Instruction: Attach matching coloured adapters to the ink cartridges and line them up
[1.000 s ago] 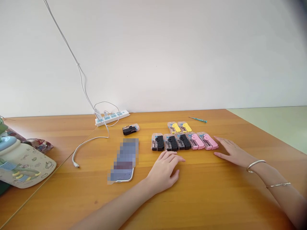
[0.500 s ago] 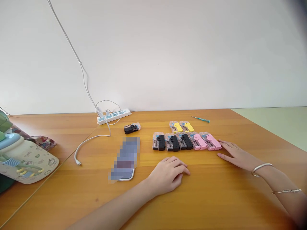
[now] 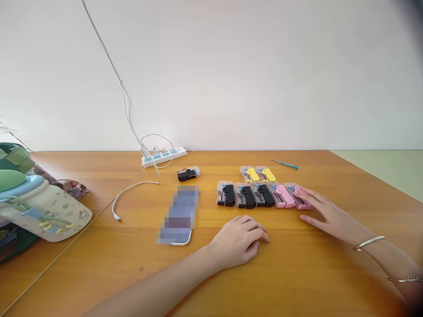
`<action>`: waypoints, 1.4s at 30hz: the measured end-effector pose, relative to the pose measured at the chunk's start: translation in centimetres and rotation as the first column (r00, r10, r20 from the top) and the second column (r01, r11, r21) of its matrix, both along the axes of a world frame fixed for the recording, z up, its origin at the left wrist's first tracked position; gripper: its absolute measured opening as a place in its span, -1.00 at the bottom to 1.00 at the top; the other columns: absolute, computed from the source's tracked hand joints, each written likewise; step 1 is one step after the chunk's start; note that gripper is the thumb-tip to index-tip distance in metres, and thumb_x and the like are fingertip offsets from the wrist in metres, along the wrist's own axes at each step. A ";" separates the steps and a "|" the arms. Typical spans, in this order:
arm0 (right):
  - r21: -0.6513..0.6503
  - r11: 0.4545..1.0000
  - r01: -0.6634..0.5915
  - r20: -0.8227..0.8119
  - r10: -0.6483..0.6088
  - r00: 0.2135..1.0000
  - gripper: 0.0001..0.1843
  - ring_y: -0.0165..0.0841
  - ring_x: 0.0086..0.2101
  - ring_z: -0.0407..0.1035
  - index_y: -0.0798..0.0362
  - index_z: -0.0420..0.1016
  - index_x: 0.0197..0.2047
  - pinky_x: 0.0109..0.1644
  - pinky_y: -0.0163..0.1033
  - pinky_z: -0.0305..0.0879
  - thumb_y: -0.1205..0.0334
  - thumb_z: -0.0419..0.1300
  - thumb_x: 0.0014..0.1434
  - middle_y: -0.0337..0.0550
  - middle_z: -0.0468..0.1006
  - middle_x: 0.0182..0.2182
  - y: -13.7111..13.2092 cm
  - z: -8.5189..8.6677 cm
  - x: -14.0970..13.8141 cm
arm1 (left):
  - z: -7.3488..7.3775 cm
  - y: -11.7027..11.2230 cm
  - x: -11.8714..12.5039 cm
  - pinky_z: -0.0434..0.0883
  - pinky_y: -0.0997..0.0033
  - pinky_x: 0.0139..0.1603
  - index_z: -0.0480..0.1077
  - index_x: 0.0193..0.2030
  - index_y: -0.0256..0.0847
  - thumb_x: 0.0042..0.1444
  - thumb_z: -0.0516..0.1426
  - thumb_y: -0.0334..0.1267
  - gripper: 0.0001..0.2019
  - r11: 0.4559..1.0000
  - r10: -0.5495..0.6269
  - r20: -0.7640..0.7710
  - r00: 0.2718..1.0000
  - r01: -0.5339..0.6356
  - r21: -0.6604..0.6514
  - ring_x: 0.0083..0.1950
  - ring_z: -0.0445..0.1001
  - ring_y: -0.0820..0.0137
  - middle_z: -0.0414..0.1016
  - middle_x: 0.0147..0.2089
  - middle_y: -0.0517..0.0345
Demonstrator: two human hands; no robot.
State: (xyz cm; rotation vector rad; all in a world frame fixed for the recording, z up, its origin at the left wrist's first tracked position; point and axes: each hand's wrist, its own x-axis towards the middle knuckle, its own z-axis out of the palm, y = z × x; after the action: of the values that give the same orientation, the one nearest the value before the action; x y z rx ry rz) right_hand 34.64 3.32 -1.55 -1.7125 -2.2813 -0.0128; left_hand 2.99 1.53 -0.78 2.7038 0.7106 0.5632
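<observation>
On the wooden table a row of clear plastic packs stands side by side: three with black parts (image 3: pixel 244 196) and two with pink parts (image 3: pixel 280 196). Behind them lie two packs with yellow parts (image 3: pixel 257 174). My right hand (image 3: pixel 330 218) rests its fingertips on the rightmost pink pack (image 3: pixel 290 190), holding nothing, with the thumb on the table. My left hand (image 3: pixel 238 242) lies loosely curled on the table in front of the black packs, empty and apart from them.
A phone (image 3: pixel 178 215), blurred, lies left of the row, with a separate black pack (image 3: pixel 188 173) behind it. Further back are a white power strip (image 3: pixel 163 156), a white cable (image 3: pixel 132 193) and a small teal screwdriver (image 3: pixel 286 164). A patterned bag (image 3: pixel 49 211) sits far left.
My right hand has moved from beside the pink pack onto its right end. The whole scene has shifted slightly right and the view has tilted up.
</observation>
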 end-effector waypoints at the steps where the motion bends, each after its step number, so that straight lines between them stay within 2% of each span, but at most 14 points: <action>1: -0.007 1.000 0.016 -0.021 -0.016 1.000 -0.38 -0.06 0.08 0.29 -0.21 0.08 0.23 0.00 0.05 0.40 -0.19 0.01 0.13 -0.15 0.16 0.25 0.0 0.0 -0.1 | 0.0 0.0 0.0 0.30 0.36 0.07 0.39 -0.10 -0.12 0.18 -0.04 -0.41 -0.75 1.000 -0.002 0.008 1.000 0.002 0.002 0.00 0.36 0.35 0.47 -0.04 0.17; 4: -0.029 0.992 0.120 -0.085 -0.122 0.989 -0.51 -0.17 -0.27 0.51 -0.18 0.26 0.02 -0.39 -0.09 0.51 -0.20 0.07 0.08 -0.12 0.27 0.17 0.2 -0.1 0.0 | -0.1 0.0 0.0 0.32 0.39 0.04 0.40 -0.12 -0.11 0.18 -0.05 -0.41 -0.75 1.000 -0.002 0.023 1.000 0.002 0.001 0.00 0.36 0.36 0.48 -0.05 0.17; 6: -0.007 0.986 0.169 -0.092 -0.168 0.981 -0.59 -0.24 -0.43 0.50 -0.15 0.30 -0.10 -0.57 -0.16 0.43 -0.17 0.11 0.05 -0.13 0.38 0.07 0.3 -0.1 0.3 | -0.2 0.0 0.0 0.33 0.41 0.02 0.41 -0.14 -0.11 0.18 -0.04 -0.41 -0.75 1.000 -0.003 0.024 1.000 0.003 0.004 0.00 0.36 0.37 0.48 -0.06 0.18; 7: 0.029 0.983 0.182 -0.086 -0.179 0.980 -0.64 -0.24 -0.44 0.49 -0.15 0.32 -0.14 -0.60 -0.18 0.39 -0.13 0.12 0.05 -0.14 0.43 0.00 0.4 -0.1 0.4 | -0.2 0.0 0.0 0.33 0.41 0.01 0.41 -0.15 -0.11 0.18 -0.04 -0.40 -0.76 1.000 -0.003 0.022 1.000 0.003 0.005 -0.01 0.37 0.37 0.48 -0.06 0.19; 10: 0.218 0.952 0.215 -0.091 -0.199 0.976 -0.76 -0.13 -0.32 0.45 -0.17 0.35 -0.18 -0.52 -0.15 0.37 -0.01 0.09 0.07 -0.17 0.51 -0.15 0.4 0.3 0.2 | -0.1 0.0 0.0 0.31 0.38 -0.01 0.41 -0.16 -0.10 0.17 -0.03 -0.40 -0.77 1.000 0.006 0.014 1.000 -0.007 0.012 -0.04 0.38 0.37 0.49 -0.07 0.19; 13: 0.448 0.861 0.241 -0.175 -0.179 0.968 -0.79 -0.09 -0.20 0.38 -0.15 0.37 -0.18 -0.24 -0.02 0.37 0.05 0.08 0.10 -0.14 0.51 -0.18 -0.2 1.5 -1.3 | -0.1 -0.1 0.0 0.29 0.35 -0.01 0.39 -0.13 -0.11 0.17 -0.03 -0.40 -0.76 0.999 0.029 0.006 1.000 -0.030 0.013 -0.06 0.39 0.35 0.50 -0.11 0.17; 16: 0.628 0.761 0.163 -0.226 -0.022 0.974 -0.83 -0.09 -0.16 0.35 -0.09 0.37 -0.19 -0.08 0.02 0.32 0.13 0.11 0.11 -0.06 0.48 -0.18 -1.3 3.0 -3.8 | 0.2 -0.1 0.0 0.26 0.32 0.03 0.35 -0.04 -0.13 0.18 0.02 -0.32 -0.78 0.997 0.067 0.017 0.998 -0.066 -0.032 -0.02 0.37 0.31 0.49 -0.10 0.13; 19: 0.689 0.724 0.007 -0.179 0.162 0.970 -0.76 -0.09 -0.15 0.35 -0.12 0.35 -0.14 -0.06 0.06 0.31 0.26 0.19 0.08 -0.06 0.44 -0.18 -2.7 3.6 -6.8 | 0.5 -0.1 -0.1 0.20 0.25 0.11 0.27 0.05 -0.11 0.19 0.06 -0.21 -0.72 0.980 0.142 0.099 0.985 -0.125 -0.156 0.04 0.33 0.29 0.49 -0.05 0.15; 21: 0.675 0.725 -0.137 -0.102 0.276 0.956 -0.65 -0.08 -0.10 0.34 -0.14 0.34 -0.06 -0.04 0.07 0.32 0.31 0.22 0.06 -0.09 0.43 -0.15 -3.6 3.2 -8.5 | 0.6 0.0 -0.3 0.17 0.22 0.15 0.20 0.10 -0.09 0.22 0.02 -0.20 -0.69 0.953 0.202 0.159 0.966 -0.157 -0.259 0.07 0.30 0.29 0.50 -0.04 0.19; 23: 0.682 0.674 -0.285 0.017 0.375 0.927 -0.58 -0.11 -0.06 0.33 -0.16 0.35 -0.03 -0.05 0.01 0.36 0.33 0.25 0.03 -0.14 0.46 -0.16 -4.3 2.4 -9.8 | 0.7 0.1 -0.4 0.17 0.20 0.15 0.17 0.13 -0.10 0.24 -0.01 -0.18 -0.68 0.927 0.243 0.195 0.950 -0.168 -0.336 0.09 0.29 0.28 0.48 -0.01 0.15; 26: 0.625 0.655 -0.425 0.151 0.432 0.889 -0.60 -0.19 -0.06 0.34 -0.16 0.39 -0.01 -0.06 -0.08 0.40 0.30 0.26 0.06 -0.20 0.51 -0.19 -4.8 1.1 -11.0 | 0.5 0.3 -0.6 0.26 0.25 0.07 0.19 0.10 -0.17 0.23 -0.01 -0.10 -0.65 0.895 0.240 0.261 0.935 -0.109 -0.433 0.05 0.34 0.24 0.41 0.06 0.03; 31: 0.532 0.688 -0.494 0.126 0.513 0.849 -0.63 -0.23 -0.05 0.35 -0.10 0.35 0.05 -0.04 -0.10 0.41 0.19 0.18 0.15 -0.18 0.55 -0.19 -4.9 0.4 -11.5 | 0.3 0.5 -0.6 0.35 0.41 -0.08 0.18 0.05 -0.18 0.25 -0.03 -0.10 -0.70 0.807 0.280 0.381 0.881 -0.002 -0.590 -0.11 0.44 0.36 0.47 -0.07 0.10; 36: 0.463 0.706 -0.536 0.058 0.580 0.813 -0.55 -0.29 -0.05 0.37 -0.03 0.22 0.16 -0.02 -0.17 0.41 0.29 0.13 0.19 -0.14 0.53 -0.10 -4.9 0.6 -11.7 | 0.3 0.5 -0.5 0.34 0.43 -0.05 0.20 0.02 -0.14 0.23 0.01 -0.14 -0.74 0.801 0.321 0.444 0.837 0.010 -0.598 -0.08 0.43 0.37 0.45 -0.04 0.13; 42: 0.463 0.741 -0.487 -0.004 0.551 0.834 -0.49 -0.27 -0.04 0.38 -0.05 0.15 0.19 -0.03 -0.12 0.41 0.40 0.07 0.18 -0.08 0.48 -0.06 -4.7 1.1 -11.4 | 0.3 0.6 -0.4 0.35 0.44 -0.14 0.22 -0.01 -0.16 0.24 -0.02 -0.12 -0.75 0.798 0.335 0.432 0.837 -0.009 -0.602 -0.16 0.44 0.37 0.48 -0.10 0.14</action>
State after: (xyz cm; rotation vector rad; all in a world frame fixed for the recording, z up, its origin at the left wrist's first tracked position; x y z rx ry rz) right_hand 23.23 -1.42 -0.46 -0.7844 -2.3339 -0.2681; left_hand 2.54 2.10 -0.51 1.8022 0.8190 0.9074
